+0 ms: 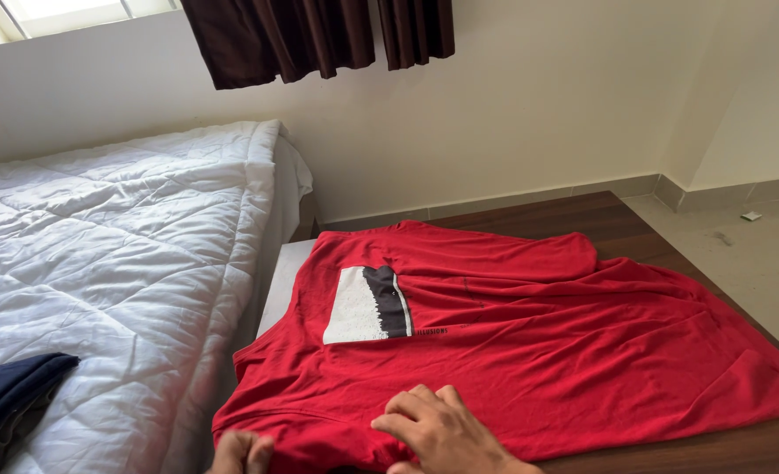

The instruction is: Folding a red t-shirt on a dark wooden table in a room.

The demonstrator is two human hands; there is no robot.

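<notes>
1. A red T-shirt (530, 351) lay spread out flat on a dark wooden bench (732, 452). It was flat, so its whole front could be seen.
2. The shirt had a white and black picture patch (367, 305) on its chest. One sleeve was folded over near the top edge.
3. The right hand (442, 430) lay flat on the bottom part of the shirt, fingers spread a little. It was not gripping anything. It looked like it was pressing the cloth to keep it smooth and in place.
4. The left hand (242, 453) was at the near left edge of the shirt. Only its fingers showed, curled in. It touched the cloth, but it was too cut off to tell if it pinched it.
5. The two hands were apart, one at each side of the near edge.
6. A bed with a white quilt (117, 263) stood just beside the bench on the left.
7. A dark blue cloth (7, 391) lay on the quilt, well apart from the shirt.
8. Dark curtains (315, 35) hung over the wall behind.
</notes>
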